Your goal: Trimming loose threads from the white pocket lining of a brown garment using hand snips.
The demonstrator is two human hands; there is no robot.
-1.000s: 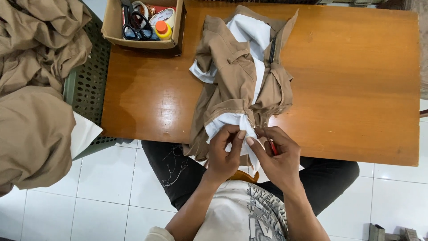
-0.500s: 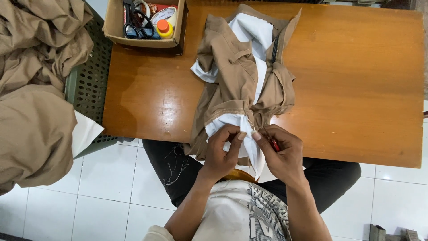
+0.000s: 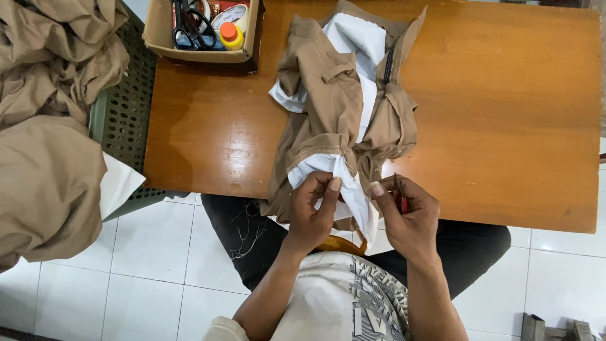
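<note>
A pair of tan trousers (image 3: 328,95) with white pocket lining lies bunched on the wooden table (image 3: 505,113), open zipper upward. My left hand (image 3: 314,211) pinches the white lining (image 3: 351,189) at the table's near edge. My right hand (image 3: 407,215) grips the same white fabric with thumb and forefinger and also holds a small red tool (image 3: 401,199) against the palm. The two hands are close together, just over my lap.
A cardboard box (image 3: 202,47) at the table's far left corner holds black scissors (image 3: 189,22), a small orange-capped bottle (image 3: 231,35) and other bits. A heap of tan garments (image 3: 47,126) lies on a green perforated surface (image 3: 126,107) to the left. White tiled floor below.
The view has shifted slightly. Both hands stay on the white lining, with the fingers adjusting their pinch a little; the trousers have not moved.
</note>
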